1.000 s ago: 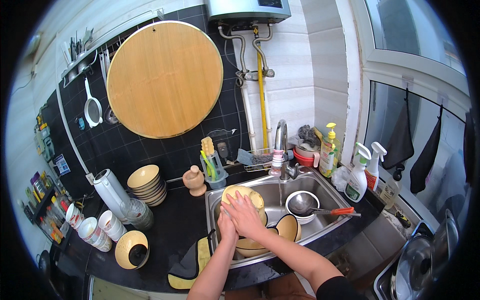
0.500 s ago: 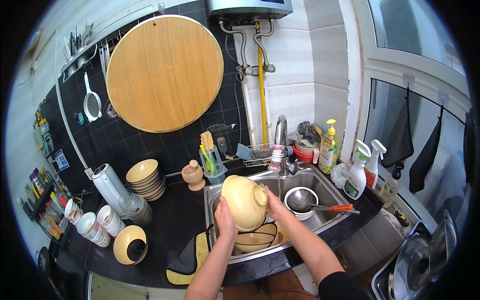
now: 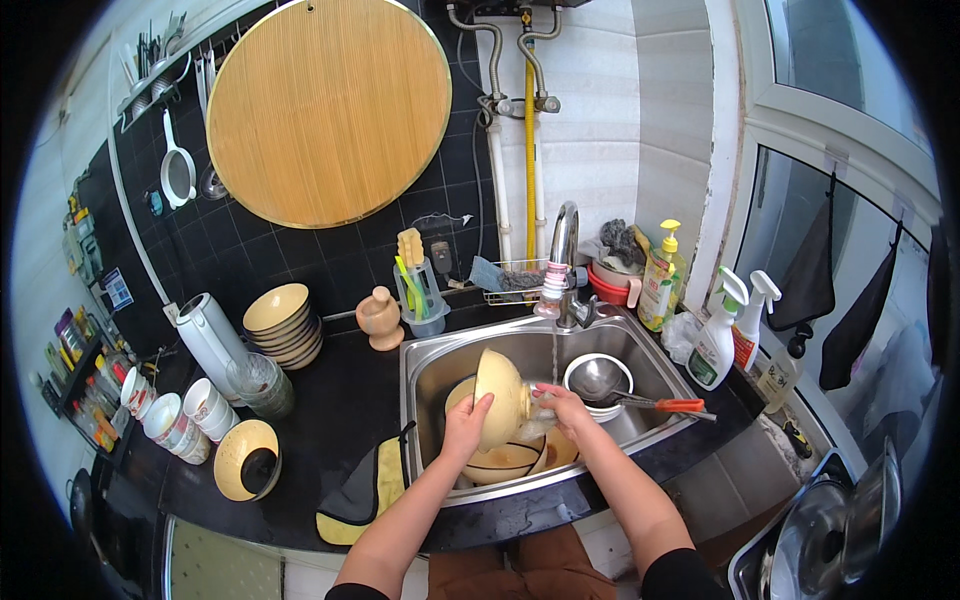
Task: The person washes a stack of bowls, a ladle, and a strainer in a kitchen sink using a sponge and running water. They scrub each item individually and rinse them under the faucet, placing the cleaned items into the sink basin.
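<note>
Over the sink, a cream-yellow bowl [image 3: 502,398] is tilted on its side, its foot facing right. My left hand [image 3: 466,424] grips its rim from the left. My right hand [image 3: 563,407] is closed on a pale, crumpled, translucent scrubbing cloth [image 3: 540,418] against the bowl's foot. Below, more yellow bowls with dark rims [image 3: 508,461] lie in the steel sink [image 3: 640,445], partly hidden by my hands and the held bowl. Just right of the held bowl, a thin water stream falls from the faucet [image 3: 566,245].
White bowls [image 3: 622,374] with a ladle [image 3: 598,380] and an orange-handled utensil [image 3: 680,405] occupy the sink's right side. Left are stacked bowls [image 3: 278,310], a wooden mortar [image 3: 379,318], a bowl with dark contents [image 3: 232,455] and a grey-yellow cloth [image 3: 388,480]. Bottles [image 3: 718,345] stand right.
The yellow bowl has moved lower toward the sink and turned more edge-on. My right hand now shows the pale cloth at the bowl's foot. The view has tilted downward.
</note>
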{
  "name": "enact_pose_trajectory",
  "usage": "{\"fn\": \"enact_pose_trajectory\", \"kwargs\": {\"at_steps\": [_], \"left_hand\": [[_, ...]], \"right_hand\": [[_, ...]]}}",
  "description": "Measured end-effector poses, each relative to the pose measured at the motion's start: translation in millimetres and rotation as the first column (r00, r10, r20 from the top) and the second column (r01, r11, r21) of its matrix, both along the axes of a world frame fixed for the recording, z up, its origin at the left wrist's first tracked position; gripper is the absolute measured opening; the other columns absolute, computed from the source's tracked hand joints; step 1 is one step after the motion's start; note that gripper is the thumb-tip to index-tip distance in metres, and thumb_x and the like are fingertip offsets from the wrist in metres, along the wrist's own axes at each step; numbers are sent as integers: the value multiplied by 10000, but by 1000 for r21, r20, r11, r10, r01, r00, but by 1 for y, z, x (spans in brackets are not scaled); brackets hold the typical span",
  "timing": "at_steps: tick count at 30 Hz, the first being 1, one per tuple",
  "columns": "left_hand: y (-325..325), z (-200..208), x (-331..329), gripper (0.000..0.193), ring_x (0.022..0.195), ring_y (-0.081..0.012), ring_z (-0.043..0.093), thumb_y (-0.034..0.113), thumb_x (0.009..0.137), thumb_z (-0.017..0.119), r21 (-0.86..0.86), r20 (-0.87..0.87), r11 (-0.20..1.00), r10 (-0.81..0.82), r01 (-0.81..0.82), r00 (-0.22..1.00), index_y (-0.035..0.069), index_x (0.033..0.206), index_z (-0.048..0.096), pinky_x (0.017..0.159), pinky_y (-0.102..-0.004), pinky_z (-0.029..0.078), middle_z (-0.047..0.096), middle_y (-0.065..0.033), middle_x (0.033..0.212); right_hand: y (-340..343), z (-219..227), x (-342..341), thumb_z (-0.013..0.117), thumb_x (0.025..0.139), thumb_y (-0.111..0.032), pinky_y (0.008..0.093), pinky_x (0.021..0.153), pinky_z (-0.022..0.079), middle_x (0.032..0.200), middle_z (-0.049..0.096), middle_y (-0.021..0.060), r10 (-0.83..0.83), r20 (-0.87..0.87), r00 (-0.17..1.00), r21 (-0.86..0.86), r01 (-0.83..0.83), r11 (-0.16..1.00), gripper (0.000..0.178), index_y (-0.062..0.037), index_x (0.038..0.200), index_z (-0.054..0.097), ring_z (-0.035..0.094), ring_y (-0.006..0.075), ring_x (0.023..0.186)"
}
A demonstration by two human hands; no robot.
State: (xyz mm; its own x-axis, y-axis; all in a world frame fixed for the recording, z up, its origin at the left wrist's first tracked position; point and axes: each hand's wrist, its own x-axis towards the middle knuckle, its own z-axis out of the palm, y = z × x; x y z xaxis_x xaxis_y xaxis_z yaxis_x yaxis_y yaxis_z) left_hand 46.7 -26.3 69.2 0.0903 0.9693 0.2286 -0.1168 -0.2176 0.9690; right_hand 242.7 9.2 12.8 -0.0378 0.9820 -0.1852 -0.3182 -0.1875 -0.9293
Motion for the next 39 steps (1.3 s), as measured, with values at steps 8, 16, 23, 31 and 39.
{"fn": "enact_pose_trajectory", "kwargs": {"at_steps": [8, 16, 23, 31, 39], "left_hand": [[0, -26, 3, 323, 523, -70, 361, 245, 841, 565, 95, -486, 985, -83, 147, 870, -1, 636, 518, 489, -262, 346, 411, 0, 526], [-16, -26, 3, 394, 521, -297, 490, 417, 800, 556, 54, -834, 927, -163, 372, 528, 49, 658, 556, 521, -355, 400, 507, -144, 566], [-13, -28, -1, 324, 534, -132, 488, 355, 810, 577, -41, -809, 901, -284, 433, 515, 38, 754, 615, 542, -313, 427, 554, -98, 582], [-5, -37, 3, 329, 636, -151, 499, 238, 869, 453, -174, -752, 925, -346, 338, 561, -54, 751, 550, 643, -314, 424, 572, -119, 658], [0, -67, -45, 201, 683, -162, 534, 156, 836, 493, -102, -679, 974, -217, 202, 702, -36, 846, 553, 660, -299, 440, 589, -122, 733]], "right_hand": [[1, -42, 21, 433, 724, 99, 265, 824, 415, 1045, 568, 69, -357, 28, 934, 68, 355, 932, 412, -7, 1116, 504, 529, 167, 939], [-8, -32, 13, 435, 719, 79, 238, 841, 381, 989, 581, 53, -466, 227, 855, 390, 359, 848, 373, -13, 1066, 538, 522, 153, 941], [-12, 0, -3, 473, 716, -50, 361, 794, 445, 1018, 590, 120, -287, 887, 362, 372, -191, 908, 323, -104, 1010, 593, 565, 288, 920], [73, 52, -106, 553, 690, -119, 388, 705, 473, 879, 619, 127, -90, 921, -378, -197, -653, 731, 242, -84, 916, 634, 595, 288, 816], [50, 127, -148, 575, 675, -99, 390, 738, 467, 920, 612, 139, -205, 907, -367, -212, -820, 531, 268, -84, 937, 630, 585, 295, 861]]}}
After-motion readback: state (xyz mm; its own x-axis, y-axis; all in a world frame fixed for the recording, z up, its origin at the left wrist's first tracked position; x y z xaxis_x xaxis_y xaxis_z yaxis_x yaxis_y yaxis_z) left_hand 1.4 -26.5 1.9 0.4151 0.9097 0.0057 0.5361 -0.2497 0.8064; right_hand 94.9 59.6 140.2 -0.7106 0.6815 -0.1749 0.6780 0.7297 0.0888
